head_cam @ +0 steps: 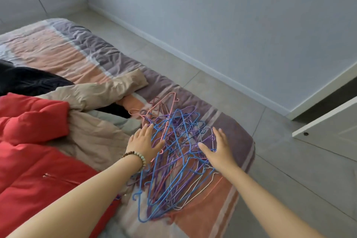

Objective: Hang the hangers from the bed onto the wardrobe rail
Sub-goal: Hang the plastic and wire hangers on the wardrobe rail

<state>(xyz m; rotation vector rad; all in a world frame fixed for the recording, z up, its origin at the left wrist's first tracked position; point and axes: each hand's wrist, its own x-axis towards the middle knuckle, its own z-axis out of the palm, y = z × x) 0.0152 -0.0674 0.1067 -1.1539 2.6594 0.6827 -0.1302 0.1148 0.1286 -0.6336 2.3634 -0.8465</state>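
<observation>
With none yet lifted toward a wardrobe rail that lies out of view, the tangled hangers (173,160) sit heaped on the bed (63,48) as the left hand (144,144) and right hand (218,149), fingers spread, press in from either side.

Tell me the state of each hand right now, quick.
Left hand: open, fingers straight, against the left side of the hanger pile, gripping nothing.
Right hand: open, fingers straight, on the pile's right side, gripping nothing.
</observation>
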